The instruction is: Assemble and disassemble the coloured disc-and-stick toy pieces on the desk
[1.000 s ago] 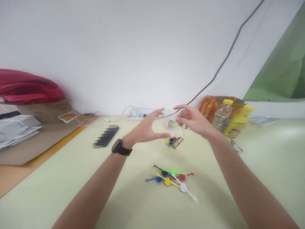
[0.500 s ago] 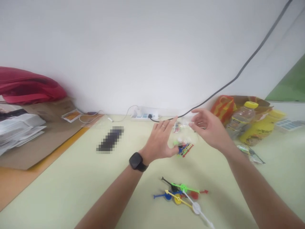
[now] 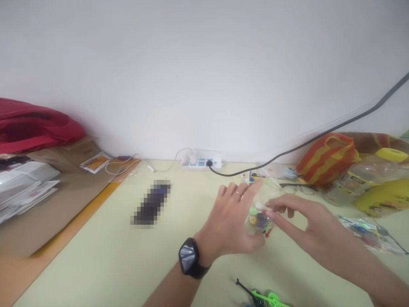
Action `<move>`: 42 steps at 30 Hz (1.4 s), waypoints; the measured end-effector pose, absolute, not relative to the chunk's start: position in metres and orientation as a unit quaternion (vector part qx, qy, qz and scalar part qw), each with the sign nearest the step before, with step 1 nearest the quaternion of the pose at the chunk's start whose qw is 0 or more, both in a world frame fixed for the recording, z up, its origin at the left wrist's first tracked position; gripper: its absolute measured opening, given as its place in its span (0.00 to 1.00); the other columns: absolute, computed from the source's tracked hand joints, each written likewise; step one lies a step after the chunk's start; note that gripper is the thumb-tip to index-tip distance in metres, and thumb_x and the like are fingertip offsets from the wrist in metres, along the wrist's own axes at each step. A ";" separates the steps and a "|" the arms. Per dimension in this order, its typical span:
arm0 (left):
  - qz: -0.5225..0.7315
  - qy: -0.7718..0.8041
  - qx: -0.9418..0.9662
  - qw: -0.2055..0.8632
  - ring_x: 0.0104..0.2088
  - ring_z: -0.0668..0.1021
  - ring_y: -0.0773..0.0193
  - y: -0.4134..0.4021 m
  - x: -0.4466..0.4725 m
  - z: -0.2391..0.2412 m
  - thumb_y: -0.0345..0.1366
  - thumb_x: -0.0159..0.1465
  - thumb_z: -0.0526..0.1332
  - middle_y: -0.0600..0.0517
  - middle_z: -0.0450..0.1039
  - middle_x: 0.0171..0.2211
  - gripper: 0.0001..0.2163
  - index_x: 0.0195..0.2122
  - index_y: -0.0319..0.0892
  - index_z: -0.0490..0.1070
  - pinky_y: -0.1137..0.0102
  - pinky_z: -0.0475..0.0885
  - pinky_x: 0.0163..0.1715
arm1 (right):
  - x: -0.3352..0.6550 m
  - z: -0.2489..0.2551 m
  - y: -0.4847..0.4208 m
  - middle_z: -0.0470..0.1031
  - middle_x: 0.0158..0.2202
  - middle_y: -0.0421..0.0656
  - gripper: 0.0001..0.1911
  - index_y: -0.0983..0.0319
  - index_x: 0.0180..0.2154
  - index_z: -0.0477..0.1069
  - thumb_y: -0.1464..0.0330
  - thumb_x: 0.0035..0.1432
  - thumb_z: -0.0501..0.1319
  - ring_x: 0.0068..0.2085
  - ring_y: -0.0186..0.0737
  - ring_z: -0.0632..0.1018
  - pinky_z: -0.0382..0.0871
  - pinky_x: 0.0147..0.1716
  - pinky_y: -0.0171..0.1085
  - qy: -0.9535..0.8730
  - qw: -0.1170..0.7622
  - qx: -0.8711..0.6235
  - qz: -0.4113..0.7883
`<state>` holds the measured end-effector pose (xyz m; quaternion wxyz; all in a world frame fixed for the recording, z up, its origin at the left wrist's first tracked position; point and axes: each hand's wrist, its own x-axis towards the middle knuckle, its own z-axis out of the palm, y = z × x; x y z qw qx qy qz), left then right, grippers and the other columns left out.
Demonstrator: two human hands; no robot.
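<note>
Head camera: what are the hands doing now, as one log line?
left hand: holds clear bag of coloured pieces | right hand: fingers touch bag | loose green piece: on table

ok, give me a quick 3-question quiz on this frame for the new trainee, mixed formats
1. True or false: the left hand has a watch on its wrist.
2. Multiple choice: what do the left hand and the right hand grip between them? A) a bottle B) a clear bag of coloured plastic pieces C) a pair of scissors
3. Fill in: the black cable plugs into the white ___ at the foot of the wall.

Key: 1 true; 2 B; 3 power strip.
</note>
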<state>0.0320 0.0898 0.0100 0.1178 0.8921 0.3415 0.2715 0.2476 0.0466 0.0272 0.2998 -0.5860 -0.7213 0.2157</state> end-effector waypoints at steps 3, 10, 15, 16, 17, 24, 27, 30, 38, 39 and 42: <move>0.258 0.327 0.900 0.125 0.51 0.71 0.40 0.089 0.035 0.008 0.41 0.52 0.66 0.40 0.68 0.61 0.50 0.75 0.49 0.43 0.48 0.66 0.47 | 0.249 0.028 0.045 0.82 0.47 0.45 0.14 0.47 0.46 0.81 0.52 0.61 0.65 0.46 0.61 0.81 0.81 0.35 0.52 -0.700 0.304 -0.586 0.272; 0.244 0.324 0.905 0.126 0.54 0.70 0.40 0.085 0.041 0.004 0.39 0.54 0.64 0.40 0.67 0.62 0.47 0.75 0.44 0.45 0.47 0.64 0.51 | 0.248 0.042 0.044 0.81 0.54 0.44 0.20 0.45 0.54 0.79 0.49 0.63 0.63 0.51 0.58 0.82 0.80 0.52 0.55 -0.624 0.343 -0.519 0.473; 0.222 0.315 0.914 0.123 0.52 0.70 0.39 0.086 0.040 0.005 0.36 0.53 0.62 0.40 0.69 0.59 0.49 0.75 0.46 0.43 0.47 0.64 0.50 | 0.253 0.036 0.043 0.79 0.57 0.44 0.25 0.45 0.51 0.81 0.44 0.57 0.66 0.57 0.63 0.78 0.73 0.59 0.61 -0.585 0.284 -0.571 0.500; 0.218 0.314 0.916 0.123 0.52 0.71 0.40 0.086 0.039 0.005 0.35 0.53 0.62 0.40 0.69 0.59 0.49 0.75 0.46 0.43 0.47 0.64 0.50 | 0.254 0.034 0.043 0.78 0.59 0.44 0.25 0.46 0.52 0.81 0.43 0.56 0.66 0.59 0.63 0.77 0.70 0.61 0.61 -0.574 0.271 -0.582 0.508; 0.215 0.313 0.917 0.123 0.51 0.71 0.40 0.087 0.038 0.005 0.35 0.53 0.62 0.40 0.69 0.58 0.48 0.75 0.46 0.43 0.48 0.64 0.50 | 0.254 0.033 0.043 0.77 0.60 0.44 0.26 0.47 0.52 0.81 0.43 0.56 0.66 0.60 0.63 0.76 0.68 0.63 0.62 -0.561 0.264 -0.587 0.521; 0.220 0.301 0.918 0.133 0.53 0.70 0.42 0.091 0.035 0.005 0.33 0.54 0.62 0.41 0.69 0.57 0.46 0.74 0.46 0.45 0.47 0.64 0.53 | 0.239 0.025 0.053 0.68 0.68 0.49 0.30 0.53 0.59 0.75 0.46 0.61 0.65 0.65 0.59 0.72 0.63 0.67 0.59 -0.474 0.287 -0.496 0.669; 0.228 0.282 0.923 0.128 0.56 0.69 0.43 0.090 0.036 0.006 0.32 0.56 0.62 0.42 0.68 0.58 0.44 0.74 0.45 0.47 0.48 0.64 0.57 | 0.239 0.022 0.056 0.64 0.70 0.49 0.30 0.53 0.64 0.70 0.49 0.65 0.63 0.67 0.57 0.68 0.64 0.66 0.58 -0.464 0.291 -0.444 0.709; 0.236 0.273 0.925 0.120 0.60 0.66 0.44 0.087 0.038 0.007 0.31 0.59 0.62 0.43 0.66 0.61 0.41 0.73 0.45 0.47 0.50 0.62 0.62 | 0.246 0.022 0.056 0.59 0.72 0.49 0.32 0.52 0.68 0.64 0.51 0.67 0.62 0.69 0.58 0.66 0.65 0.65 0.59 -0.467 0.290 -0.426 0.718; 0.251 0.283 0.921 0.095 0.63 0.64 0.45 0.087 0.036 0.013 0.28 0.58 0.61 0.42 0.62 0.65 0.44 0.75 0.44 0.44 0.51 0.61 0.64 | 0.260 0.042 0.043 0.61 0.72 0.46 0.32 0.50 0.68 0.65 0.49 0.67 0.62 0.70 0.60 0.65 0.66 0.65 0.59 -0.530 0.313 -0.463 0.638; 0.250 0.288 0.920 0.091 0.63 0.65 0.45 0.087 0.035 0.014 0.28 0.58 0.61 0.42 0.62 0.66 0.44 0.75 0.45 0.44 0.50 0.61 0.64 | 0.261 0.045 0.043 0.63 0.71 0.46 0.32 0.50 0.68 0.65 0.49 0.66 0.62 0.69 0.60 0.65 0.66 0.65 0.60 -0.549 0.312 -0.471 0.615; 0.241 0.307 0.917 0.084 0.61 0.66 0.44 0.089 0.033 0.016 0.31 0.59 0.61 0.41 0.62 0.66 0.44 0.75 0.44 0.43 0.50 0.62 0.61 | 0.262 0.050 0.045 0.69 0.67 0.47 0.30 0.50 0.66 0.67 0.50 0.66 0.62 0.66 0.59 0.69 0.68 0.64 0.57 -0.606 0.312 -0.496 0.539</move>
